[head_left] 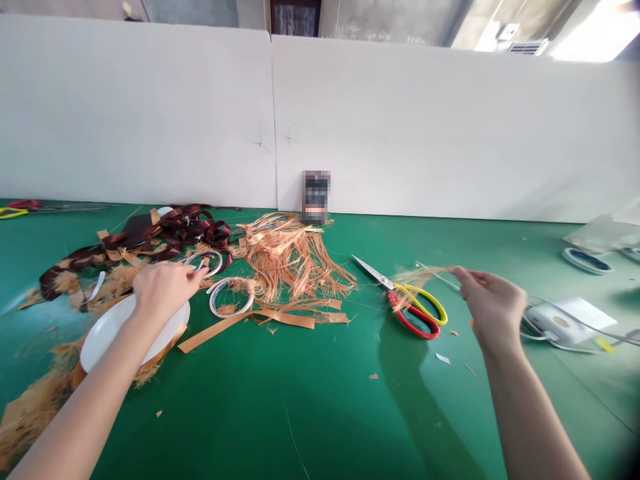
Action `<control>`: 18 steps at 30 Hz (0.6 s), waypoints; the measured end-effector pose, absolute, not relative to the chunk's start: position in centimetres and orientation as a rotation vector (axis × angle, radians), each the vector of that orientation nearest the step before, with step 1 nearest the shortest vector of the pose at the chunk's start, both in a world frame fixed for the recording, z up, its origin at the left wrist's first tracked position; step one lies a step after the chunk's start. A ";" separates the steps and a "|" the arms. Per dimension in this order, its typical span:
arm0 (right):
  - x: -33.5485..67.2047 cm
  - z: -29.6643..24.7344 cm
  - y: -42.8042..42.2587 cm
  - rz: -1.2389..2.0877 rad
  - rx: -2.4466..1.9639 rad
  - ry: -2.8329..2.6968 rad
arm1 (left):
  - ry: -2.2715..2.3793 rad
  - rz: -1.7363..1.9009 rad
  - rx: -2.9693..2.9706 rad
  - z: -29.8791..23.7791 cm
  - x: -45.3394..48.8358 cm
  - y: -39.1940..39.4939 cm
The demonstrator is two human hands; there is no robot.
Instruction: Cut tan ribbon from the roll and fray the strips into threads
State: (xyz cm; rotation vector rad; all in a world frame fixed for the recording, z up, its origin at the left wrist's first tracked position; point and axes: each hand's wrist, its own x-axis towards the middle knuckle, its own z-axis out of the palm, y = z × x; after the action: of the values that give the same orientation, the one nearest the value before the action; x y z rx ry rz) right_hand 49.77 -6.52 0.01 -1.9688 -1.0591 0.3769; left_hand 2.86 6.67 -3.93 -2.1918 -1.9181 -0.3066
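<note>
Raffia strands [425,275] pinched in right hand [493,310] | left hand [165,290] unclenched, just beside white ring [203,262]

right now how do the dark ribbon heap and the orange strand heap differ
The dark ribbon heap is maroon, the orange strand heap orange. The dark ribbon heap forms wide loops, the orange strand heap thin straight strands. Both lie on the green mat.

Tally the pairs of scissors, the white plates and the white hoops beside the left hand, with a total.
Pairs of scissors: 2
White plates: 1
White hoops beside the left hand: 2
Total: 5
</note>
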 end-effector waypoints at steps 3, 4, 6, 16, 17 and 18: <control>46.9 0.2 -6.0 0.563 -1.842 -0.984 | -1.592 -0.627 -2.441 -4.1 4.6 6.1; 45.9 0.3 -5.9 0.632 -1.797 -0.961 | -1.536 -0.731 -2.496 -4.1 5.4 5.7; 44.3 0.4 -5.8 0.788 -1.701 -0.914 | -1.569 -0.873 -2.571 -3.8 7.5 4.4; 38.0 2.1 -7.0 1.236 -1.431 -0.958 | -1.189 -1.191 -2.804 -2.1 16.8 -4.1; 37.4 2.3 -7.0 1.255 -1.425 -0.969 | -1.110 -1.221 -2.649 -1.9 17.3 -4.3; 36.9 2.4 -7.1 1.281 -1.416 -0.975 | -1.031 -1.237 -2.511 -1.7 17.7 -4.4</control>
State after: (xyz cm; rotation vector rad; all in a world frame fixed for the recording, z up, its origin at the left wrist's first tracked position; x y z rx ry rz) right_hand 36.87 -7.07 2.41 -1.4159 -0.9750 1.2807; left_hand 17.68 -4.44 -1.66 -2.5107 -1.0308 -1.2371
